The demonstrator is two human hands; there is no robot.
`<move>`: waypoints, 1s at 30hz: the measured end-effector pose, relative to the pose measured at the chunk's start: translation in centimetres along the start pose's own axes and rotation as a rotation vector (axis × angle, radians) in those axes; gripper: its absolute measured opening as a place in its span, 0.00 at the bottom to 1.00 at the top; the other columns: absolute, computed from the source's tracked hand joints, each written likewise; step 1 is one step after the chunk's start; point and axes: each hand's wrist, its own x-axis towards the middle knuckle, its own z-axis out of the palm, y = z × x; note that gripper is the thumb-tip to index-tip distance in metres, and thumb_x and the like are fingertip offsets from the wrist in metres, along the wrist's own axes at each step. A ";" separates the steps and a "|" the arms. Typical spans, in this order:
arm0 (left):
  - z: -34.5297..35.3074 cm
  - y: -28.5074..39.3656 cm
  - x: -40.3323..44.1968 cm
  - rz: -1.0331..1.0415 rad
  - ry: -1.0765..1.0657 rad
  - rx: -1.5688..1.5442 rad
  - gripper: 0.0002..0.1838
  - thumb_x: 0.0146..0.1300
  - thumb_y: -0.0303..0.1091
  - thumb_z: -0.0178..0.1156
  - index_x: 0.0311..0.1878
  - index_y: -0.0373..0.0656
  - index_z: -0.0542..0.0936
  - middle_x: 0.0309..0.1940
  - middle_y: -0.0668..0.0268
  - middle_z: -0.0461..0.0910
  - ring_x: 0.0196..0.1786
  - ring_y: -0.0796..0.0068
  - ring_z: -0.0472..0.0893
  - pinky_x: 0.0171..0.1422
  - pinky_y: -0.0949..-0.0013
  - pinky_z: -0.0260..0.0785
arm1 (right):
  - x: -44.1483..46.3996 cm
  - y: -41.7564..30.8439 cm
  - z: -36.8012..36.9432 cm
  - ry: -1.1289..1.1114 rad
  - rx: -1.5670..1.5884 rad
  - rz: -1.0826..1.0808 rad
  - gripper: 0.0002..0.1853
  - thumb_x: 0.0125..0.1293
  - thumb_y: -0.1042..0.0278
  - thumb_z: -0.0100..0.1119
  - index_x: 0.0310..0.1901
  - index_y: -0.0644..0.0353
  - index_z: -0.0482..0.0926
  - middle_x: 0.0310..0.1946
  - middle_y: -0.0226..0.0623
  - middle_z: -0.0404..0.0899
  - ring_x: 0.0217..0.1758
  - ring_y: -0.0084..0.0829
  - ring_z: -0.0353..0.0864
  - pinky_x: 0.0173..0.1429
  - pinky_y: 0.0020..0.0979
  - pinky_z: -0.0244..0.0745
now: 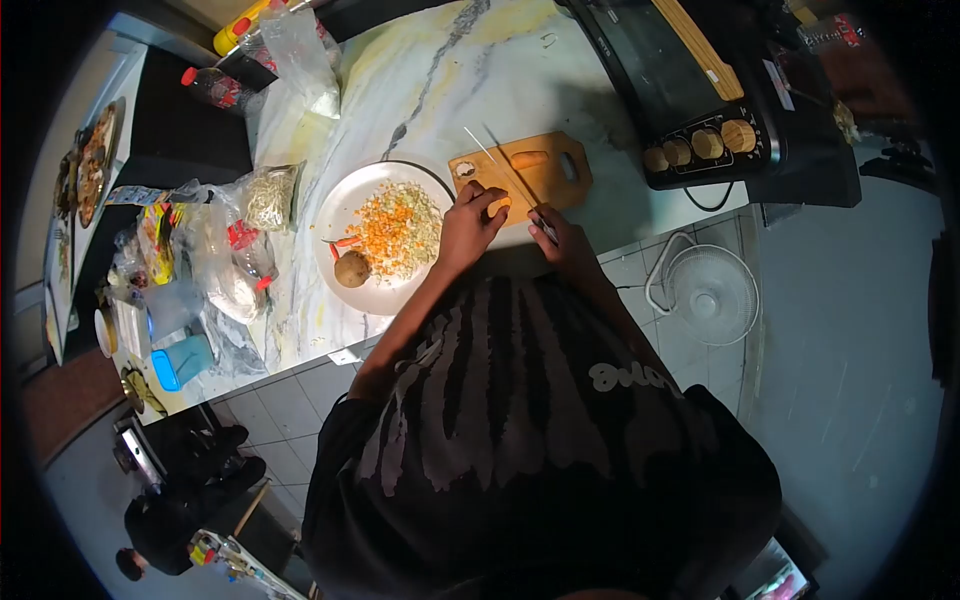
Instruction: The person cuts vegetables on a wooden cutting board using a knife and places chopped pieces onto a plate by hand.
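Note:
My left hand [472,224] is closed on an orange carrot piece [499,206] at the near edge of the wooden cutting board [548,190]. In my right hand [566,243] is the handle of a knife [515,184], its blade slanting over the board toward the far left. Another carrot piece [530,159] lies farther back on the board. Left of the board, a large round plate [335,198] holds diced carrot [385,232] mixed with pale diced pieces. A red chili [345,242] and a whole brown potato [352,269] lie on its left side.
A black toaster oven [690,100] stands at the right back. Plastic bags [235,265], a bottle [215,88] and a blue-lidded container [182,362] crowd the counter's left. A white basket [705,300] sits below on the right. Another person [165,520] is at lower left.

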 end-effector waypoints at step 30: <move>0.9 0.2 -0.3 0.099 0.165 0.135 0.11 0.63 0.37 0.71 0.44 0.42 0.90 0.36 0.62 0.81 0.31 0.61 0.83 0.37 0.62 0.76 | -5.9 1.2 0.3 -0.118 -0.056 -0.033 0.28 0.80 0.64 0.40 0.79 0.42 0.59 0.48 0.61 0.80 0.51 0.59 0.83 0.57 0.49 0.75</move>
